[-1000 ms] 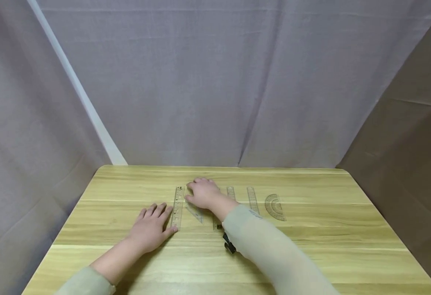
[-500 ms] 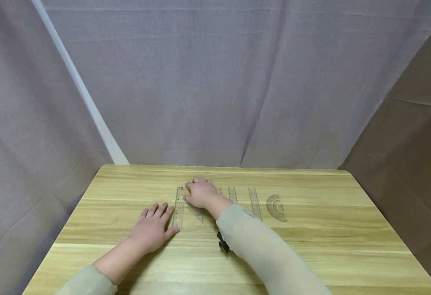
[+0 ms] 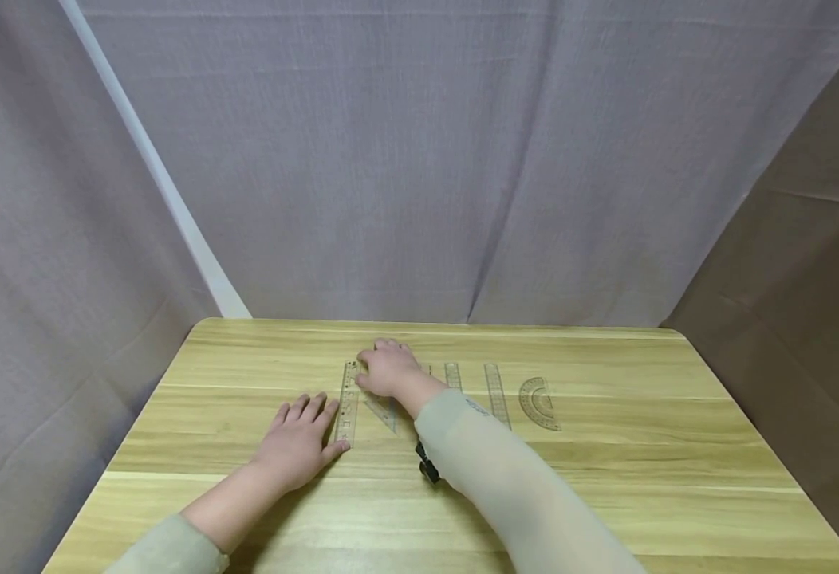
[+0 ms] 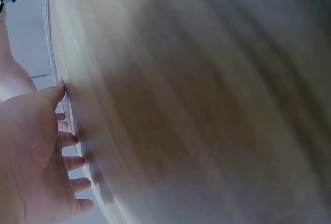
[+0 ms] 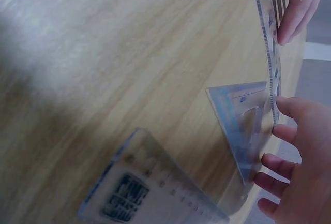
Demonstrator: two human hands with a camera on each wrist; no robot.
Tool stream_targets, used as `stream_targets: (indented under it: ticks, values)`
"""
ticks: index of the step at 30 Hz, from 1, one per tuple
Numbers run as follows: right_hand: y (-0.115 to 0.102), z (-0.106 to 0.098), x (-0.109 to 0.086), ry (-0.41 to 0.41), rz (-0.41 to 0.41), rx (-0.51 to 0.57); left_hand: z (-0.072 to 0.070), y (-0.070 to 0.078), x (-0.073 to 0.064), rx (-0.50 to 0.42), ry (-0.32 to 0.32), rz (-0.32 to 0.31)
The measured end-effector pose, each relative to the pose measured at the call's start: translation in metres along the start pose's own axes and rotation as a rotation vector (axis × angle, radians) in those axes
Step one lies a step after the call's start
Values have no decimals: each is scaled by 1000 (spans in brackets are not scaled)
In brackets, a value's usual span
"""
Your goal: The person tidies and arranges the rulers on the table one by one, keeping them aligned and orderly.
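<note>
A clear ruler (image 3: 346,408) with cut-out shapes lies lengthwise on the table. My left hand (image 3: 293,446) rests at its left side, fingers spread, thumb at the near end. My right hand (image 3: 389,372) is by the ruler's far end. The right wrist view shows that hand (image 5: 305,154) with thumb and forefinger at the ruler's (image 5: 267,32) edge, the other fingers beside a clear set square (image 5: 227,115). From the head view, the right hand covers part of this set square (image 3: 384,414). In the left wrist view the left palm (image 4: 31,157) shows, fingers extended.
Right of the set square another clear ruler (image 5: 150,182) lies mostly under the right forearm. Two more rulers, one nearer (image 3: 452,375) and one farther right (image 3: 495,391), and a protractor (image 3: 537,404) follow in a row. Grey curtains (image 3: 362,175) surround the wooden table (image 3: 642,446).
The right forearm and sleeve have shifted left, and the right hand has edged slightly left toward the ruler's far end. The left hand stays at the ruler's side.
</note>
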State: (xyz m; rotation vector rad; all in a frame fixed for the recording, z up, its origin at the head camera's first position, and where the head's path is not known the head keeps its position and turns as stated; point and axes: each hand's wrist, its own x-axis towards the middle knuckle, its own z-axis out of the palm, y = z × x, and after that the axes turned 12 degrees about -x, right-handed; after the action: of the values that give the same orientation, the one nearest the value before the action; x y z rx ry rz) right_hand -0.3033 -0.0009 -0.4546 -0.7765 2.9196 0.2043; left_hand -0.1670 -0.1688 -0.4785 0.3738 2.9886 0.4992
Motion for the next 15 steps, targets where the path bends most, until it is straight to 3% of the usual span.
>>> stream_targets:
  ticks: [8, 15]
  values:
    - [2, -5, 0, 4, 9, 55, 0, 2, 1, 19, 6, 20]
    - [4, -10, -1, -19, 64, 146, -1, 5, 1, 28, 8, 31]
